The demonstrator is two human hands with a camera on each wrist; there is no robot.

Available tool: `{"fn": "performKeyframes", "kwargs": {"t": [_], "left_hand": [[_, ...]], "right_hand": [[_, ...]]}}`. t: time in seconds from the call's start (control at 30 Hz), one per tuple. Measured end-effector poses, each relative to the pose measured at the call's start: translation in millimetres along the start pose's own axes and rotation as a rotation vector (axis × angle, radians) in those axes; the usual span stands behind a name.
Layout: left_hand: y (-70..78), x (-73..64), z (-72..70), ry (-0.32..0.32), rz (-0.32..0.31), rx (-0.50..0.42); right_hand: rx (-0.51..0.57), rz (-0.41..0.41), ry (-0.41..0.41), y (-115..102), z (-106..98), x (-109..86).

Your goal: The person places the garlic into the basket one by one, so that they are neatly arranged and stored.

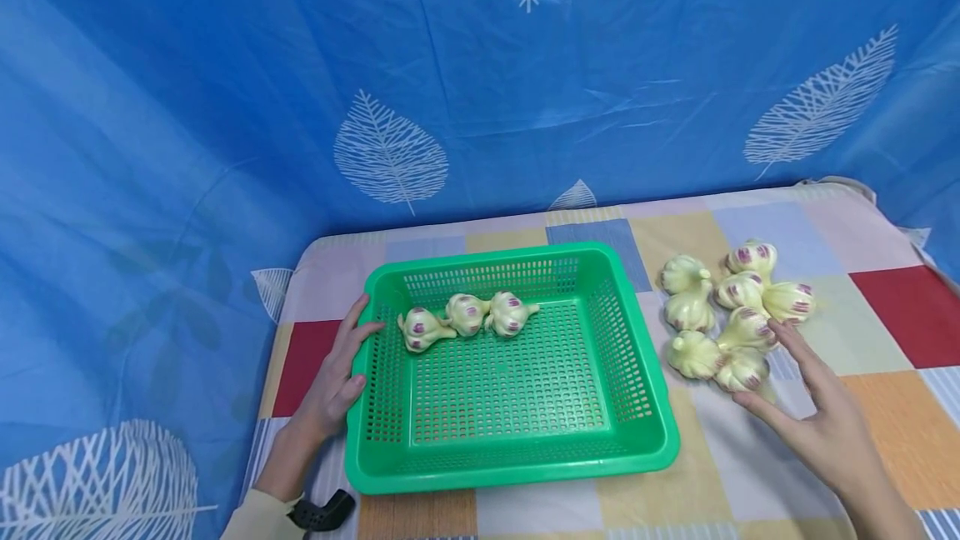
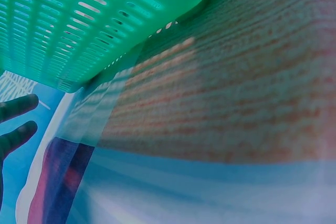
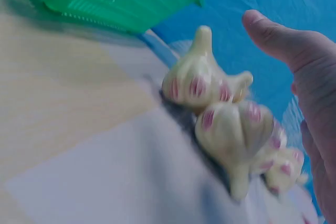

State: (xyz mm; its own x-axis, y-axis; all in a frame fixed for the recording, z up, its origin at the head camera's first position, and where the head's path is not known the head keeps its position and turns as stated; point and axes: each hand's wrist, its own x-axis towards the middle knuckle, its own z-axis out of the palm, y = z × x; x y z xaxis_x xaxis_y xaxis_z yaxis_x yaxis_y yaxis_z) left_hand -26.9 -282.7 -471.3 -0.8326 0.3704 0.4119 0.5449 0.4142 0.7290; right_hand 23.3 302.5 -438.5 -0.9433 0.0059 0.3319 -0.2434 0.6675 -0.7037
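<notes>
A green plastic basket (image 1: pixel 502 482) with slotted walls stands on the table, and three garlic bulbs (image 1: pixel 467 315) lie in a row near its far left side. My left hand (image 1: pixel 330 386) is at the basket's left rim, its fingertips reaching the edge; in the left wrist view two fingers (image 2: pixel 18 129) look straight. To the right of the basket lies a cluster of several garlic bulbs (image 1: pixel 693 354), whitish with purple marks. Beside the cluster's near right side, my right hand (image 1: pixel 828 415) has thumb and forefinger spread around the nearest bulbs, gripping none.
A patchwork-patterned cloth (image 1: pixel 540 515) covers the table. Blue curtain (image 1: pixel 502 140) with white leaf prints hangs behind and on both sides. A black band (image 1: pixel 322 513) is on the left wrist.
</notes>
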Motion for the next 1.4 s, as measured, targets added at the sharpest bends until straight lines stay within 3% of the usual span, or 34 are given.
{"fn": "performKeyframes", "kwargs": {"t": [0.3, 0.5, 0.93, 1.2, 1.4], "left_hand": [[1.0, -0.7, -0.7, 0.004, -0.011, -0.007], [1.1, -1.2, -0.4, 0.007, -0.012, -0.001], [0.5, 1.6, 2.8, 0.022, 0.023, -0.014], [-1.1, 1.1, 2.9, 0.02, 0.01, 0.001], [-1.3, 0.7, 2.8, 0.025, 0.016, 0.009]], "right_hand": [[0.056, 0.141, 0.122, 18, 9, -22.2], [0.077, 0.192, 0.098, 30, 22, -30.3], [0.083, 0.172, 0.102, 38, 32, -20.8], [0.064, 0.273, 0.188, 35, 34, -15.8], [0.098, 0.346, 0.184, 36, 34, -14.9]]}}
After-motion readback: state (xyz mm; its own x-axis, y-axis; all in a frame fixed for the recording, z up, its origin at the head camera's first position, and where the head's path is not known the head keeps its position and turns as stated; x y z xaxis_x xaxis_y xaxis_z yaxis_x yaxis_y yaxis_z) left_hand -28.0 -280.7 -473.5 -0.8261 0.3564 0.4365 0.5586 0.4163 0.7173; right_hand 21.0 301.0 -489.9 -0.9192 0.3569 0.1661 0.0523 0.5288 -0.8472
